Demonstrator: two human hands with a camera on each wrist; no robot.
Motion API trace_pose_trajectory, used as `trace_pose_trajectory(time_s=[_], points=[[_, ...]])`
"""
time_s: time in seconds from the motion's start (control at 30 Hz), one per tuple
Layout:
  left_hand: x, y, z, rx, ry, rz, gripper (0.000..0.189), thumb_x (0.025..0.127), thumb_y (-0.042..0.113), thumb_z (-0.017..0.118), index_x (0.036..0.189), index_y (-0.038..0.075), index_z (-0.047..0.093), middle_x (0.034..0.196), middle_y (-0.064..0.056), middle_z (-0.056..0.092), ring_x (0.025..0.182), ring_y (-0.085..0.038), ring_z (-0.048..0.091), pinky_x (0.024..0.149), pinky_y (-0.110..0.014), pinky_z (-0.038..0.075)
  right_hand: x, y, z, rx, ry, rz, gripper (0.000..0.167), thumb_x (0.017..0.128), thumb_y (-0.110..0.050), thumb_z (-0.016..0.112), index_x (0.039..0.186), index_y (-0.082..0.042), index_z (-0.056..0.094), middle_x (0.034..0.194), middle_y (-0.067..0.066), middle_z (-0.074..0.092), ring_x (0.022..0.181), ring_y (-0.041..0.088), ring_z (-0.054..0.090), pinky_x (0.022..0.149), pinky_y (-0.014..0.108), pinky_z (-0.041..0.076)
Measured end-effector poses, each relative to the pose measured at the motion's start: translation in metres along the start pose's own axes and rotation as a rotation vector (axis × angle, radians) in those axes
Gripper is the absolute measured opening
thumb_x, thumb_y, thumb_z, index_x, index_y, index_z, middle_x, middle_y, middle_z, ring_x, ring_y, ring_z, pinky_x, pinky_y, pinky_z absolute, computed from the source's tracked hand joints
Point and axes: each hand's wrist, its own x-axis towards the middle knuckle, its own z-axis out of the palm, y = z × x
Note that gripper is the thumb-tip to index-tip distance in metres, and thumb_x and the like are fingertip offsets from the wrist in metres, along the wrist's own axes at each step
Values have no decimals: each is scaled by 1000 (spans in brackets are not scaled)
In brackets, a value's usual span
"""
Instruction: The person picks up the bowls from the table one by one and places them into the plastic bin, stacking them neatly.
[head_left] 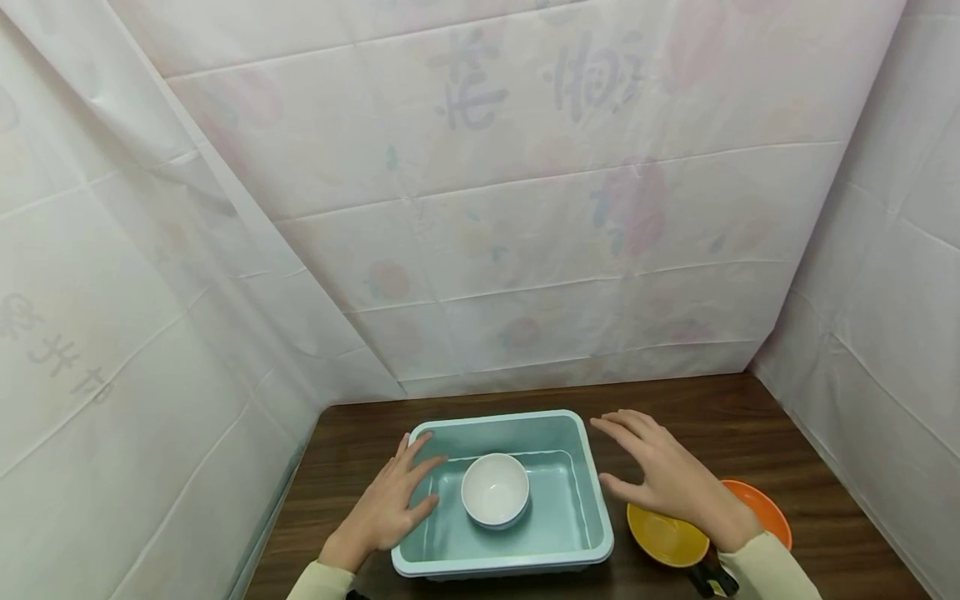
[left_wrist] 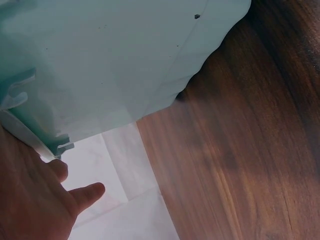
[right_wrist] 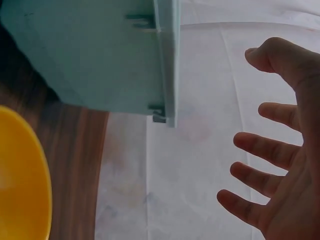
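Observation:
A pale teal plastic tub (head_left: 450, 546) stands on the dark wooden table, and inside it sits a white bowl (head_left: 495, 490). My left hand (head_left: 392, 502) is at the tub's left side, fingers spread and reaching over the rim. In the left wrist view the same hand (left_wrist: 45, 200) shows at the lower left, beside the tub's outer wall (left_wrist: 115, 65). To the right of the tub my right hand (head_left: 660, 467) hovers with fingers apart. The right wrist view shows this hand (right_wrist: 280, 150) holding nothing, a gap away from the tub's rim (right_wrist: 170, 65).
A yellow bowl-shaped pan (head_left: 663, 537) lies right of the tub, below my right hand. Partly behind my right wrist is an orange round dish (head_left: 765, 510). Black handles (head_left: 705, 579) show near the sleeve. White printed sheets (head_left: 525, 250) hang around the table (head_left: 720, 412).

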Motion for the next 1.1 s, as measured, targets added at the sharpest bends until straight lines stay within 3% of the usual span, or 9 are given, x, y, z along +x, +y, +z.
trace_pose_trajectory(time_s=[0.23,0.53,0.97,1.03,1.1], points=[[-1,0,0,-3,21,12,52,102,46,57,149,23,55,169,-13,26,153,-54,17,106,-80,33,-16,4,0,13,5,8,71,84,-37,84,148,-24,55,145,5,57,137,36,49,102,65,47],[-1,0,0,-2,15,10,52,103,46,55,149,23,55,170,-13,25,154,-53,17,106,-80,34,-36,10,4,-18,53,-16,82,77,-33,89,150,-24,53,150,8,53,136,38,48,95,68,49],[0,0,-1,0,-4,0,53,102,44,57,150,22,53,170,-13,24,154,-53,17,107,-79,33,-67,18,22,13,3,81,94,75,-47,89,156,-28,45,159,11,43,139,47,43,98,71,42],[0,0,-1,-1,-4,0,53,102,44,58,150,22,53,170,-13,24,154,-54,17,107,-79,33,-71,18,24,-9,10,72,96,75,-50,89,157,-26,44,159,12,42,140,46,42,113,65,34],[0,1,-1,-2,2,3,53,102,43,58,150,22,53,170,-13,25,153,-54,18,106,-79,33,-73,19,26,-34,18,59,98,74,-54,88,157,-25,44,159,12,42,139,45,43,127,50,18]])
